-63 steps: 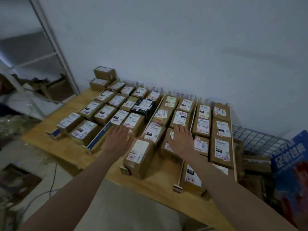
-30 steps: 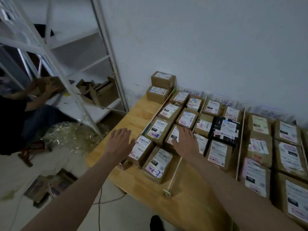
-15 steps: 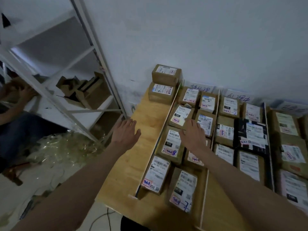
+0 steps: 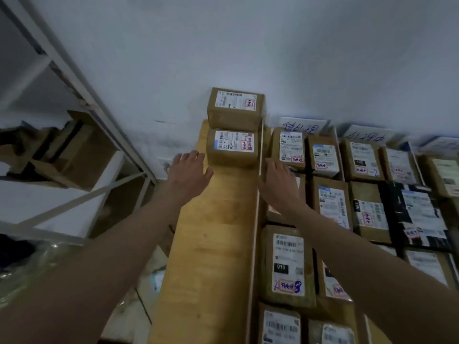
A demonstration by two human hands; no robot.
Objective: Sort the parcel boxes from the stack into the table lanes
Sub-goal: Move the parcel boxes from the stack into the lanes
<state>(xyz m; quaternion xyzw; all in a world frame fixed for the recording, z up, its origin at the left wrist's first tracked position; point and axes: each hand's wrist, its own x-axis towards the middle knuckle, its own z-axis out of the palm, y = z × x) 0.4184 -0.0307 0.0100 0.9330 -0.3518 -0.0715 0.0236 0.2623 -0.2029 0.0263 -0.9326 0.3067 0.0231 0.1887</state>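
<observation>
While both arms reach out, the near parcel box (image 4: 232,147) sits between the left hand (image 4: 187,173) and right hand (image 4: 278,183). Fingers straight, untouching, holding nothing.

Setting was a parcel sorting or stock room. A wooden table (image 4: 211,244) stood against a plain white wall (image 4: 248,45), split by thin divider strips (image 4: 255,219) into lanes packed with labelled cardboard parcel boxes (image 4: 288,266). Handwritten lane signs (image 4: 303,125) lined the far edge. White metal shelving (image 4: 74,78) stood left, holding loose cardboard.
</observation>
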